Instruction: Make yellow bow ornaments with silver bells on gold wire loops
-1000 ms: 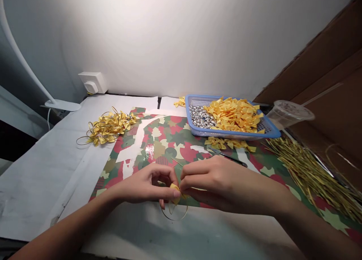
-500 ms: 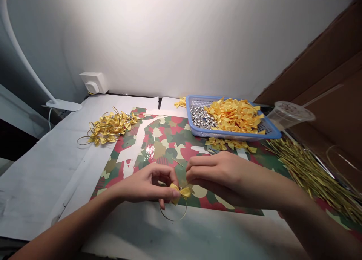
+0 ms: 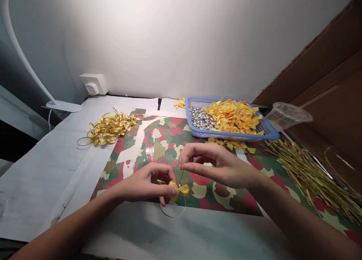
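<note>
My left hand (image 3: 154,182) pinches a yellow ribbon bow (image 3: 183,189) between thumb and fingers. A thin gold wire loop (image 3: 173,217) hangs below the bow, and a small silver bell shows at the bow's middle. Just above, my right hand (image 3: 215,164) is closed in a pinch on the end of the gold wire (image 3: 181,177), which stands up from the bow. The fingers partly cover the wire's tip. Both hands are over a camouflage-patterned sheet (image 3: 175,130).
A blue basket (image 3: 234,135) at the back holds silver bells (image 3: 200,118) and yellow bows (image 3: 234,115). Gold wires (image 3: 308,173) lie in a bundle at right, near a plastic cup (image 3: 288,115). Looped bows (image 3: 110,126) are heaped at left. A lamp (image 3: 63,106) stands beyond.
My right hand has turned and shifted slightly up and left, and the wire now shows upright between its fingertips and the bow. My left hand has barely moved.
</note>
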The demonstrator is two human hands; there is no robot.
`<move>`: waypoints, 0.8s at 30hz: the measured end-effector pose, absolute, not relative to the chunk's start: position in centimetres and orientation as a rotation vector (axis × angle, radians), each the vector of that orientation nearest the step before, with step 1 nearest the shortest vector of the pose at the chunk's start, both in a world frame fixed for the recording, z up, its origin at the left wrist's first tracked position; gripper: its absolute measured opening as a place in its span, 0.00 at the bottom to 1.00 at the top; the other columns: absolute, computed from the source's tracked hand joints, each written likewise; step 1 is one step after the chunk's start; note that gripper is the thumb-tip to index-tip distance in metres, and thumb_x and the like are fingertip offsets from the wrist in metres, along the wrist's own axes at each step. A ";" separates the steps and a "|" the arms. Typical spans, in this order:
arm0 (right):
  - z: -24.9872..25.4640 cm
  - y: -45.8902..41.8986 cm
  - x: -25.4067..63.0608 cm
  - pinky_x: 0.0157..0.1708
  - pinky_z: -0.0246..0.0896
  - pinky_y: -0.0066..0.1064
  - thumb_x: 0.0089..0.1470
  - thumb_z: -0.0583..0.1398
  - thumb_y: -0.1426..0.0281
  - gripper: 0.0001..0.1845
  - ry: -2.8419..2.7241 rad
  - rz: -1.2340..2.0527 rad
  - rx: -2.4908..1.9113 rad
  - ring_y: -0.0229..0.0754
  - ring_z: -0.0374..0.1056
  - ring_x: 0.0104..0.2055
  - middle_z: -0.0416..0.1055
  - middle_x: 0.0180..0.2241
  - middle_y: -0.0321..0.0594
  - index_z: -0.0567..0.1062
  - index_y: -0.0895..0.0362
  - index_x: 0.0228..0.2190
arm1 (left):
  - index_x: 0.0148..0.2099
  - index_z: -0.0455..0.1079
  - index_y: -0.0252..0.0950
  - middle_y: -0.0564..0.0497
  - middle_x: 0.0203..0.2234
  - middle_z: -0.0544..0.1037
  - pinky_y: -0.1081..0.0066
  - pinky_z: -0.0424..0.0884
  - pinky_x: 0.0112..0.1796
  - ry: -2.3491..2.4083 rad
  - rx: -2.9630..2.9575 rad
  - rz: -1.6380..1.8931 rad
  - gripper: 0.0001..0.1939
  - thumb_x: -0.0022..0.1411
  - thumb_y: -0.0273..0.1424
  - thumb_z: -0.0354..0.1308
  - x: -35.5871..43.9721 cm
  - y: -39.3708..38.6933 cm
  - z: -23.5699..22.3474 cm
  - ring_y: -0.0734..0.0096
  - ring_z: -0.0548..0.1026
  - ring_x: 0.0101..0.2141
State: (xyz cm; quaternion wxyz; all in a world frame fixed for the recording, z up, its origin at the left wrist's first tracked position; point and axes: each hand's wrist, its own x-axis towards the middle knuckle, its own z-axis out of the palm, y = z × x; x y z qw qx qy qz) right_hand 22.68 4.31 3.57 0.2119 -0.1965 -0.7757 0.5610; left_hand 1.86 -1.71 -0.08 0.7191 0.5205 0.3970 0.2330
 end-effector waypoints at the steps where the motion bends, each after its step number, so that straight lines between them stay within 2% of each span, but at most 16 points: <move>1: 3.2 4.2 22.4 0.23 0.56 0.25 0.60 0.57 0.66 0.08 -2.066 1.663 -0.590 0.31 0.58 0.24 0.65 0.28 0.34 0.69 0.57 0.31 | 0.29 0.66 0.34 0.56 0.22 0.73 0.79 0.71 0.25 0.882 1.146 0.528 0.10 0.55 0.34 0.63 1.9 -1.7 -0.1 0.79 0.73 0.21; 4: 2.4 3.7 21.5 0.18 0.50 0.23 0.60 0.57 0.62 0.11 -1.820 1.917 -0.650 0.28 0.52 0.19 0.64 0.24 0.29 0.68 0.56 0.31 | 0.29 0.65 0.35 0.57 0.22 0.71 0.79 0.71 0.24 0.892 1.113 0.619 0.11 0.54 0.35 0.64 2.0 -1.6 0.0 0.78 0.73 0.21; 7: 2.1 3.2 20.8 0.17 0.47 0.23 0.59 0.58 0.62 0.11 -1.684 1.967 -0.704 0.27 0.50 0.18 0.65 0.24 0.29 0.68 0.56 0.30 | 0.28 0.65 0.35 0.58 0.22 0.67 0.79 0.71 0.22 0.915 1.082 0.736 0.12 0.52 0.34 0.65 2.1 -1.4 0.2 0.80 0.70 0.19; 9: 2.1 2.9 20.6 0.18 0.49 0.23 0.58 0.59 0.64 0.09 -1.665 1.927 -0.714 0.27 0.53 0.19 0.66 0.26 0.30 0.70 0.56 0.29 | 0.27 0.66 0.34 0.58 0.21 0.66 0.79 0.70 0.22 0.935 1.077 0.777 0.12 0.51 0.34 0.66 2.2 -1.3 0.3 0.80 0.69 0.19; 13: 1.9 2.7 20.5 0.26 0.58 0.25 0.53 0.64 0.66 0.07 -1.696 1.860 -0.702 0.32 0.63 0.27 0.68 0.28 0.33 0.73 0.56 0.29 | 0.26 0.66 0.34 0.58 0.19 0.65 0.80 0.69 0.21 0.955 1.070 0.784 0.12 0.50 0.33 0.66 2.3 -1.2 0.4 0.79 0.70 0.19; 16: 1.6 2.9 20.5 0.29 0.61 0.28 0.49 0.66 0.63 0.10 -1.698 1.886 -0.744 0.35 0.66 0.30 0.70 0.29 0.35 0.75 0.56 0.30 | 0.26 0.66 0.34 0.59 0.18 0.64 0.80 0.69 0.21 0.960 1.080 0.777 0.11 0.50 0.33 0.66 2.4 -1.1 0.5 0.79 0.70 0.19; 19: 1.5 3.1 20.5 0.33 0.63 0.30 0.49 0.66 0.63 0.11 -1.678 1.938 -0.746 0.36 0.68 0.33 0.72 0.32 0.37 0.76 0.56 0.32 | 0.27 0.67 0.34 0.59 0.20 0.65 0.80 0.69 0.21 0.977 1.095 0.771 0.11 0.51 0.34 0.65 2.3 -1.0 0.6 0.79 0.70 0.19; 24: 2.0 3.2 20.8 0.23 0.56 0.26 0.50 0.65 0.61 0.12 -1.827 1.826 -0.788 0.31 0.60 0.24 0.69 0.28 0.34 0.78 0.56 0.34 | 0.28 0.67 0.34 0.57 0.24 0.68 0.79 0.69 0.21 1.000 1.111 0.762 0.12 0.52 0.36 0.64 2.2 -1.2 0.6 0.80 0.70 0.19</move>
